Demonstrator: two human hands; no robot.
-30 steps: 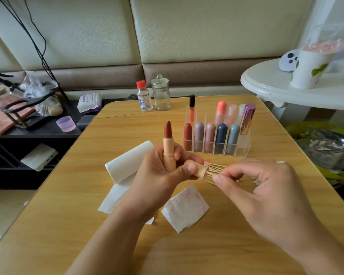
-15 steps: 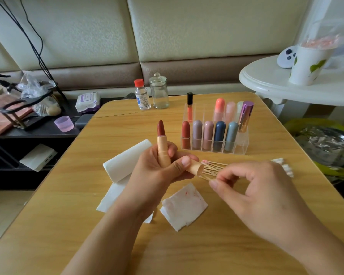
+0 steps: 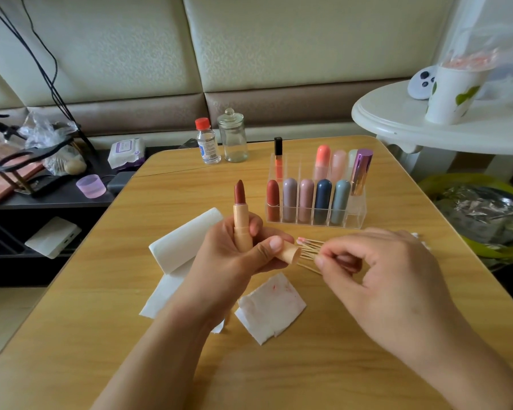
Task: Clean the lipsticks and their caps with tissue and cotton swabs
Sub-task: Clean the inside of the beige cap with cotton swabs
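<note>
L hand [image 3: 234,255] grips both the lipstick [image 3: 241,214], upright w/ bullet up, and its cap [image 3: 289,253], held sideways btwn thumb and fingers, open mouth facing right. Just right of the cap, swabs [image 3: 310,250] lie in a loose bundle on the table [image 3: 397,208], sticks running roughly left-right, pink-stained tips almost touching the cap mouth. R hand [image 3: 376,279] is nearer the swabs, fingertips curled and pinching at the sticks; can't tell if one is lifted. Stained tissue [image 3: 271,307] lies below the cap. Next prob: one swab goes in along the cap's axis.
</note>
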